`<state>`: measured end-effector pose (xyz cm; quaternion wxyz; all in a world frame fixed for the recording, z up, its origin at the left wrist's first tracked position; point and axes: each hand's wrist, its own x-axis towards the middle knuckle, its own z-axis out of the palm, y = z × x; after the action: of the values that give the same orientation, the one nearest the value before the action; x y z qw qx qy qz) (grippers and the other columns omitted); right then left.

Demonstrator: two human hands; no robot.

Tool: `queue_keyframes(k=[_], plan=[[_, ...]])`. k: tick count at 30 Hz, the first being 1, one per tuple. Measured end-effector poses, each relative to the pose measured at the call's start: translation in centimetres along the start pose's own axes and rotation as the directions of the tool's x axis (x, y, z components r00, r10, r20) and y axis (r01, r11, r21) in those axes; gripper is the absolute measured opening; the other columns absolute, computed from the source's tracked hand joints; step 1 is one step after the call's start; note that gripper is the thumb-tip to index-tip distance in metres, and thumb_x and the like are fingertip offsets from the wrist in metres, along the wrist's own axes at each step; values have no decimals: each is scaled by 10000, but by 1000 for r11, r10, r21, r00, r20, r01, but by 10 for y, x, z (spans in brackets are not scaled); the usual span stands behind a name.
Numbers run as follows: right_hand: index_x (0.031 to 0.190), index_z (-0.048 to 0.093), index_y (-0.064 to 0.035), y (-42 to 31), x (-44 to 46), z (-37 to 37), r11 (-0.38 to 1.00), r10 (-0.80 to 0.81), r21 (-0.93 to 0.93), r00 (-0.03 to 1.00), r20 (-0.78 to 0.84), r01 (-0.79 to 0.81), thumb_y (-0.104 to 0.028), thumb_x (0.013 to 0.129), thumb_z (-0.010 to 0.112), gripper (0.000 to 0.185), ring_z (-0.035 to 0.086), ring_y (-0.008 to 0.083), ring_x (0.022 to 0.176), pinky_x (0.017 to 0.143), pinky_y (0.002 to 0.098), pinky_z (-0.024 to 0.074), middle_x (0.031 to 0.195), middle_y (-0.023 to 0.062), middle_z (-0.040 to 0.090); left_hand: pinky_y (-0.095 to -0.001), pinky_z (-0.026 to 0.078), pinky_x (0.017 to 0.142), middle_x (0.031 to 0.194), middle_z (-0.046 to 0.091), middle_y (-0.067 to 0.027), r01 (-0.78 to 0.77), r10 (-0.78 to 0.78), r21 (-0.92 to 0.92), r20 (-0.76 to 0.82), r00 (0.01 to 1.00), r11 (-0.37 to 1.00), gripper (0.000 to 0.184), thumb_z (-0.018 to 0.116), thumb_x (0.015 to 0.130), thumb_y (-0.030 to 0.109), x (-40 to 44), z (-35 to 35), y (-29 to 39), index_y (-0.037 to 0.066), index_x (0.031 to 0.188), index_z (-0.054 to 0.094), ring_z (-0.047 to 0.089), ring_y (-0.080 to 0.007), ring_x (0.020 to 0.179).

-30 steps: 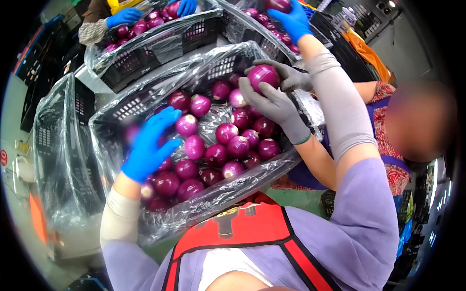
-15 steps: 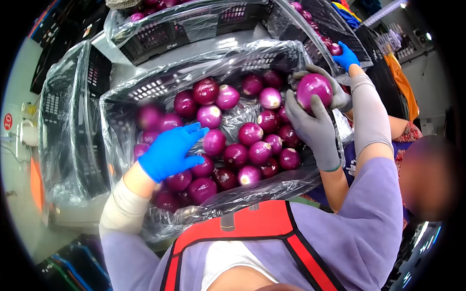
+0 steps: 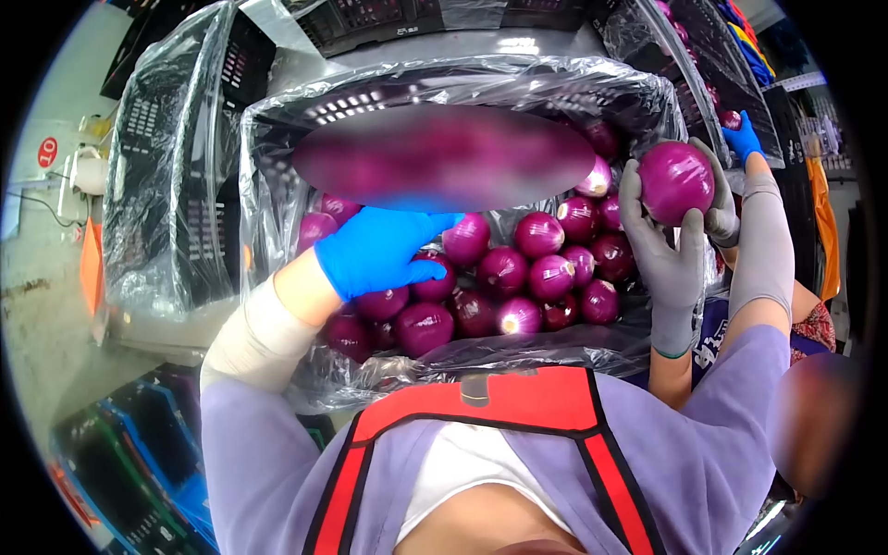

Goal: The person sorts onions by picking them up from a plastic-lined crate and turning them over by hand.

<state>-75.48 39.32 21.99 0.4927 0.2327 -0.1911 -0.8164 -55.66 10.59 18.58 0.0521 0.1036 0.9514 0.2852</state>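
Observation:
My left hand [image 3: 384, 248], in a blue glove, reaches over the red onions in the plastic-lined crate [image 3: 254, 190]. Its fingers are stretched out and the thumb stands apart, with the fingertips beside one red onion [image 3: 465, 238]. A blurred patch covers part of the crate behind that hand. Far to the right, my right hand [image 3: 744, 139], also blue-gloved, has its fingers on a small-looking red onion [image 3: 730, 120] in another lined crate [image 3: 754, 102]. Most of the right fingers' grip is small and distant.
A co-worker's grey-gloved hands [image 3: 671, 268] hold a large red onion [image 3: 677, 182] over the crate's right side, close to my right forearm. Another plastic-lined crate [image 3: 162, 194] stands at the left. A black crate [image 3: 361, 23] stands behind.
The view has shifted, so the crate appears farther right and higher. My left hand's fingertips are now beside an onion. My right hand stays at the far-right onion; the grey-gloved hands still hold theirs.

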Motion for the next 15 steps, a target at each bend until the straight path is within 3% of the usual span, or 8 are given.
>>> queue_keyframes(k=[1, 4, 5, 9, 12, 14, 15], plan=[[1464, 211, -8, 0, -1, 0, 1000, -7, 8, 999, 33, 7, -184, 791, 690, 844, 308, 202, 1349, 1121, 327, 225, 1414, 102, 325, -440, 432, 991, 1333, 519, -196, -10, 10, -24, -16, 1000, 1000, 644, 684, 836, 335, 0, 2, -3, 77, 1381, 456, 527, -368, 1192], [1470, 183, 1, -3, 1, 3, 997, 66, 31, 997, 47, -67, -105, 817, 641, 805, 284, 202, 1362, 1119, 312, 215, 1437, 104, 286, -434, 440, 986, 1339, 514, -197, 3, -4, -42, -24, 1000, 999, 647, 693, 825, 327, -2, 5, -13, 81, 1377, 459, 533, -366, 1188], [1464, 179, 12, -5, 0, 4, 997, 78, 23, 995, 65, -80, -21, 832, 583, 750, 270, 196, 1367, 1131, 309, 202, 1456, 107, 254, -433, 443, 985, 1344, 510, -197, 50, -50, -13, 1, 999, 999, 651, 695, 821, 321, -2, 7, -14, 85, 1379, 457, 532, -366, 1191], [1452, 197, 8, -6, -1, 1, 997, 54, 50, 998, 8, -55, 27, 836, 548, 709, 282, 188, 1359, 1141, 307, 201, 1464, 115, 252, -424, 449, 980, 1340, 515, -195, 97, -98, 18, 16, 995, 995, 651, 705, 809, 307, -2, 10, -17, 94, 1376, 465, 534, -360, 1191], [1414, 269, -4, -10, 4, 9, 999, 46, 23, 999, 5, -46, -14, 824, 586, 670, 352, 191, 1273, 1076, 313, 267, 1379, 111, 334, -413, 454, 975, 1322, 533, -186, 112, -112, 31, 17, 994, 993, 633, 706, 806, 303, -1, 14, -20, 98, 1362, 483, 544, -353, 1180], [1388, 316, -12, -7, 14, 32, 982, 36, -189, 997, 64, -23, -42, 815, 612, 645, 398, 194, 1217, 1033, 317, 311, 1322, 109, 389, -406, 457, 972, 1307, 546, -179, 128, -129, 51, 18, 991, 990, 616, 704, 808, 304, 0, 10, -20, 99, 1350, 497, 552, -349, 1169], [1375, 340, -16, -4, 21, 52, 899, 24, -437, 992, 126, 34, -55, 811, 625, 633, 422, 195, 1188, 1012, 319, 333, 1294, 107, 416, -399, 461, 965, 1291, 559, -169, 224, -226, 79, 12, 974, 971, 596, 700, 812, 308, 1, 5, -17, 99, 1337, 510, 563, -340, 1153]])
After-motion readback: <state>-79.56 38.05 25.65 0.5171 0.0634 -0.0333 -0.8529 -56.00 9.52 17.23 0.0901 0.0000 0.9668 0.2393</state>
